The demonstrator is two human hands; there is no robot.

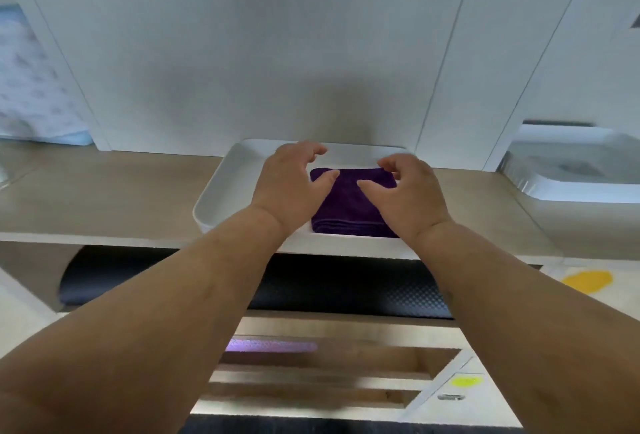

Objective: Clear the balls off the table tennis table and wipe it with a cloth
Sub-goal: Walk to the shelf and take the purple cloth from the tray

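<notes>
folded purple cloth [349,205] lying inside white tray [221,187], tray set on wooden table [104,191] against white wall panel [242,52]. left hand [291,184] over cloth's left part, fingers spread and loosely curved, holding nothing. right hand [405,191] over cloth's right part, fingers likewise curved, gripping nothing. contact with cloth: cannot tell. dark mat [346,284] on lower shelf beneath.

Cloth [349,205] purple. Tray [221,187] white. Shelf [104,191] light brown wood. Wall [259,52] white. Mat [138,277] black, bumpy dots.
</notes>
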